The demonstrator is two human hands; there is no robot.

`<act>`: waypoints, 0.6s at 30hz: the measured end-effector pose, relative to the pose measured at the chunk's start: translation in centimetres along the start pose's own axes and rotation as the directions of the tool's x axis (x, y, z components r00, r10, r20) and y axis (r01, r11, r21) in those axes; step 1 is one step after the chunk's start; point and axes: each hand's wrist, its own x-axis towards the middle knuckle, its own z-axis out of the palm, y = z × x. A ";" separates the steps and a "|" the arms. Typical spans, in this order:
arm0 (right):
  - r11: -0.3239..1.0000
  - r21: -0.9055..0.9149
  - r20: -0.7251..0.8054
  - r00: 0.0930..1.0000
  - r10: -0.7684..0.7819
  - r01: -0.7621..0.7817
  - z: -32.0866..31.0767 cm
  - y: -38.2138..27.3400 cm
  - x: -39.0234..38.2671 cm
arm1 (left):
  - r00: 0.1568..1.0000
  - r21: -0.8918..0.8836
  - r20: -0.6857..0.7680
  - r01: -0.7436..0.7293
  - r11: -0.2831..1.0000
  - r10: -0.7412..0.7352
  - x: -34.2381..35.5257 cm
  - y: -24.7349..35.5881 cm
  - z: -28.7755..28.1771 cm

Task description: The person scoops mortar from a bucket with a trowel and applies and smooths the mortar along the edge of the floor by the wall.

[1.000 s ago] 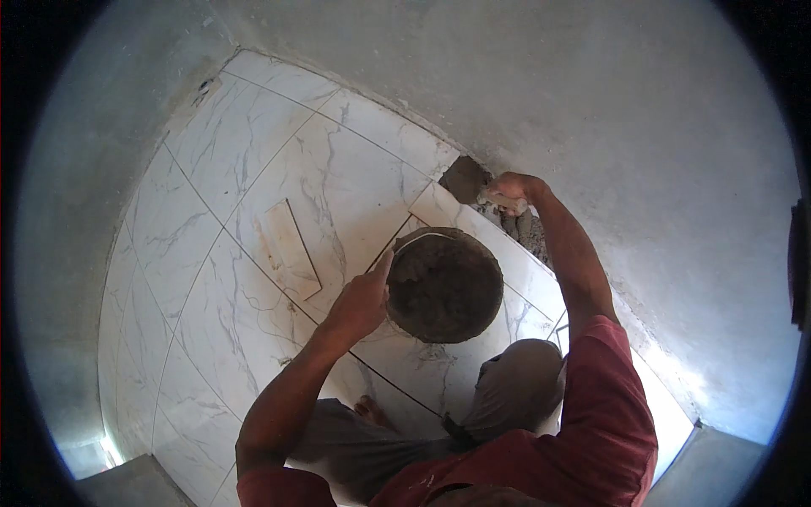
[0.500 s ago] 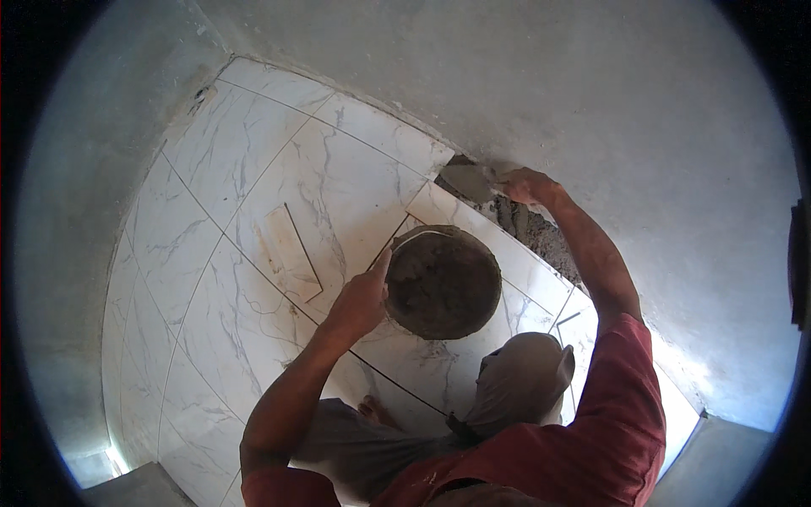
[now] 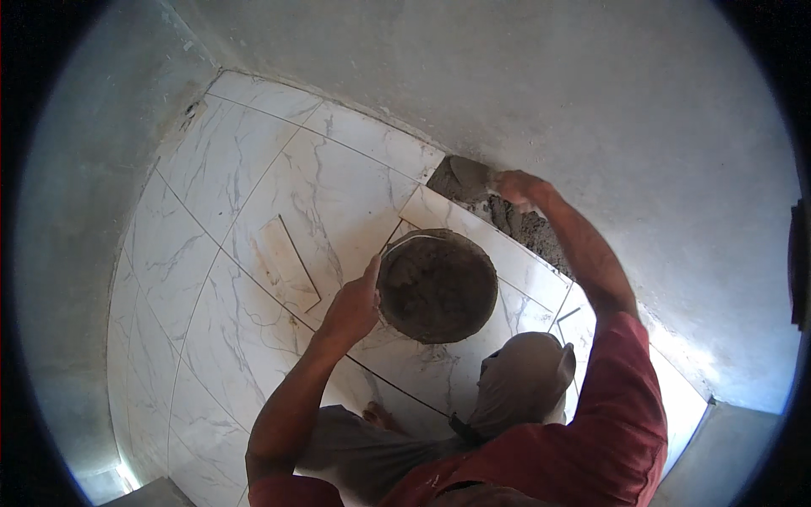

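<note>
My left hand [image 3: 353, 306] grips the left rim of a round bucket [image 3: 492, 310] standing on the tiled floor. Grey wet mortar [image 3: 439, 287] lies inside it, and its thin wire handle rests along the far rim. At the wall, my right hand [image 3: 519, 188] is closed round the handle of a trowel, mostly hidden by the fingers. The mortar-smeared trowel blade [image 3: 470, 175] sits over the far-left end of an untiled strip [image 3: 541, 241] filled with rough mortar, close to the edge of the laid tile.
White marbled tiles [image 3: 245, 156] cover the floor around the strip. A narrow tile offcut [image 3: 285, 264] lies left of the bucket. Grey plastered wall [image 3: 608, 101] rises directly behind the strip. My bent knee [image 3: 524, 376] is close to the bucket's near side.
The trowel blade has shifted slightly left, over the strip's end by the tile edge. My left hand stays on the bucket rim. The whole view has shifted a little.
</note>
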 end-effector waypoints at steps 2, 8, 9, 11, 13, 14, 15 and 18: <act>0.981 -0.051 -0.114 0.974 -0.194 0.189 2.8 3.0 3.4 | 1.000 -0.013 -0.010 -0.029 0.999 0.029 0.4 0.3 0.3; 0.996 0.013 -0.174 0.981 -0.080 0.083 7.1 1.6 9.6 | 0.999 -0.014 0.011 0.036 0.999 -0.036 -0.2 -0.3 0.0; 0.974 -0.192 -0.102 0.985 -0.142 0.120 6.2 7.2 10.8 | 1.000 -0.032 0.022 -0.019 0.999 0.020 1.3 1.1 0.6; 0.897 -0.377 0.025 0.971 -0.238 0.229 5.9 10.2 10.5 | 0.999 -0.050 0.028 -0.033 0.998 0.035 1.7 1.2 0.7; 0.506 -0.609 0.100 0.692 -0.715 0.611 4.8 7.9 6.6 | 0.999 -0.051 0.020 0.026 0.998 -0.025 -0.3 -0.5 0.1; 0.772 -0.418 0.101 0.869 -0.485 0.479 4.8 11.1 5.6 | 1.000 -0.071 0.019 -0.012 0.997 0.014 0.2 -0.1 0.2; 0.946 -0.210 0.158 0.964 -0.216 0.247 4.9 14.5 4.9 | 0.998 -0.094 0.017 -0.052 0.994 0.054 0.9 0.3 0.5; 0.967 0.092 -0.044 0.971 -0.235 0.238 5.9 16.2 2.4 | 0.995 -0.105 -0.006 -0.097 0.990 0.097 0.9 -0.2 0.7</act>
